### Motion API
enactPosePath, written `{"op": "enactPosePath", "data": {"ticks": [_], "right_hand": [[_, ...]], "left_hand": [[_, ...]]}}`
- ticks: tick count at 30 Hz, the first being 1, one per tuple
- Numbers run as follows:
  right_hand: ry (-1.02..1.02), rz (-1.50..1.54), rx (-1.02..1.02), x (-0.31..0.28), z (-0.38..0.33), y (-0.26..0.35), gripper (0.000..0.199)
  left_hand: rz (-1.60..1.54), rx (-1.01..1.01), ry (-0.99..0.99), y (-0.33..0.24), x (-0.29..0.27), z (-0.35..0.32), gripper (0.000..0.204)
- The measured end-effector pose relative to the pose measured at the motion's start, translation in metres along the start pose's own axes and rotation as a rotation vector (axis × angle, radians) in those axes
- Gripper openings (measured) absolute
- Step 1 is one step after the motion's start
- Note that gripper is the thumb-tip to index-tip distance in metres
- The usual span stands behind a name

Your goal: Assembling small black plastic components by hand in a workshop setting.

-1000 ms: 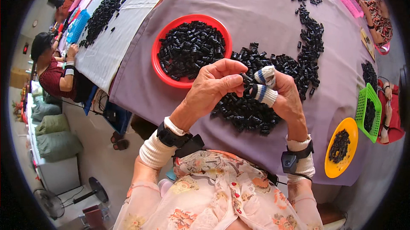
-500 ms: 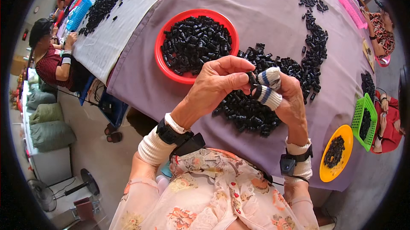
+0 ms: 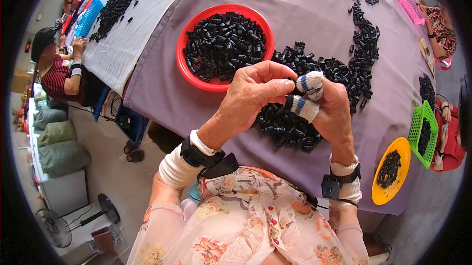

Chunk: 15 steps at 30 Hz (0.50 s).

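Observation:
My left hand (image 3: 246,95) is closed in a pinch, thumb and forefinger meeting my right fingertips above the table. My right hand (image 3: 330,112) wears cream knitted finger covers (image 3: 306,109) with blue stripes on its thumb and finger. Between the two hands a small black part (image 3: 295,90) shows only in slivers; the fingers hide most of it. Under and beyond my hands spreads a pile of short black cylindrical parts (image 3: 290,129). A red basin (image 3: 182,65) full of similar pieces stands just beyond my left hand.
On the purple tablecloth (image 3: 206,117), a yellow plate (image 3: 404,176) with dark bits lies at right, beside a green basket (image 3: 430,139). More black parts (image 3: 364,48) trail toward the far side. Other people sit along both sides; a fan (image 3: 105,209) stands at lower left.
My right fingers have closed in toward my left fingertips, and the black part between them shows less. The view has shifted slightly.

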State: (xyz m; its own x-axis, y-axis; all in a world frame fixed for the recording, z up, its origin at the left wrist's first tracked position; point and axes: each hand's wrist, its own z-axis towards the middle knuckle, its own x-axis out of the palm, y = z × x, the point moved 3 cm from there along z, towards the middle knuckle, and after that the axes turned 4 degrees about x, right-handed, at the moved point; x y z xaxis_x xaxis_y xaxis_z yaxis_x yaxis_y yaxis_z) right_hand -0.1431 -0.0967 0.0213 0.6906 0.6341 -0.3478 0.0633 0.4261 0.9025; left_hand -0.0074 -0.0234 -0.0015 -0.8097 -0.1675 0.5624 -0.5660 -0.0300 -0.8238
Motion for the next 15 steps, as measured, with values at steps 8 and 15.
{"op": "enactPosePath", "data": {"ticks": [8,15], "right_hand": [[-0.031,-0.022,0.066,-0.0012,-0.0026,-0.0042,0.023],[-0.068,0.022,0.106,0.0035,-0.0062,-0.0079,0.021]], "left_hand": [[-0.011,-0.025,-0.041,0.0039,-0.0001,-0.0009,0.021],[-0.150,-0.025,-0.032,0.0068,-0.0037,0.0003,0.025]]}}
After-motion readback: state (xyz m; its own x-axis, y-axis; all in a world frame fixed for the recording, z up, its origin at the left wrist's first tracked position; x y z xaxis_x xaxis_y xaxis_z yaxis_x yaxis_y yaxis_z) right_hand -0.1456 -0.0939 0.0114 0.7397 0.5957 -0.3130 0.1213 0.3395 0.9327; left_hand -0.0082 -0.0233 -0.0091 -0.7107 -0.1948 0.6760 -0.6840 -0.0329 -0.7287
